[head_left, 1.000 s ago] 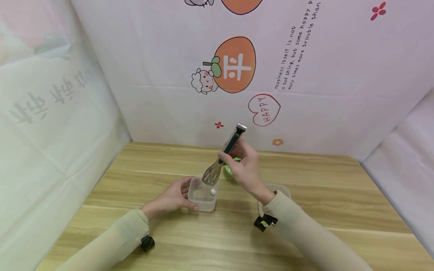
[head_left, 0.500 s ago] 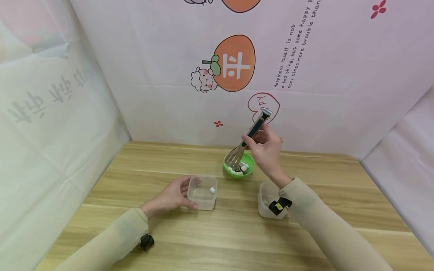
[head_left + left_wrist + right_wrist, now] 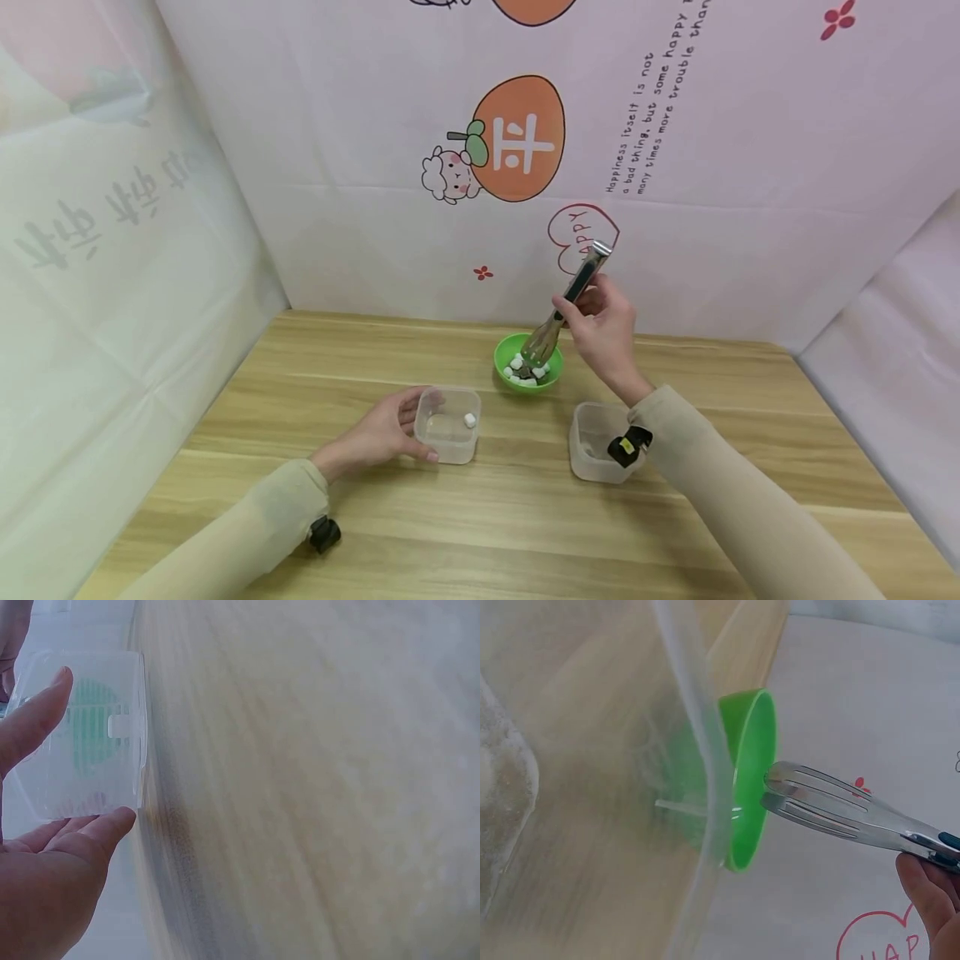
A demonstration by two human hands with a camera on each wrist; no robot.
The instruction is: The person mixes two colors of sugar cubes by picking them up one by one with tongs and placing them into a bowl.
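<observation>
My left hand (image 3: 382, 429) holds a clear square plastic container (image 3: 454, 454) on the table, thumb on the near side and fingers on the far side. One small white cube (image 3: 470, 420) lies in it. My right hand (image 3: 607, 337) grips metal tongs (image 3: 576, 289) with dark handle inlays. Their slotted ends point down into a green bowl (image 3: 507, 346) holding several white cubes and some dark pieces. In the right wrist view, the tong ends (image 3: 817, 802) stand slightly apart at the bowl's mouth; whether they touch a cube cannot be told.
A second clear plastic container (image 3: 588, 467) stands below my right forearm, partly covered by the black wrist mount (image 3: 628, 447). The wooden table (image 3: 450, 533) meets a printed white backdrop (image 3: 375, 233) just behind the bowl.
The right hand has carried the tongs from above the left container rightward and back to the green bowl, lowering their ends into it. The left hand has stayed on its container.
</observation>
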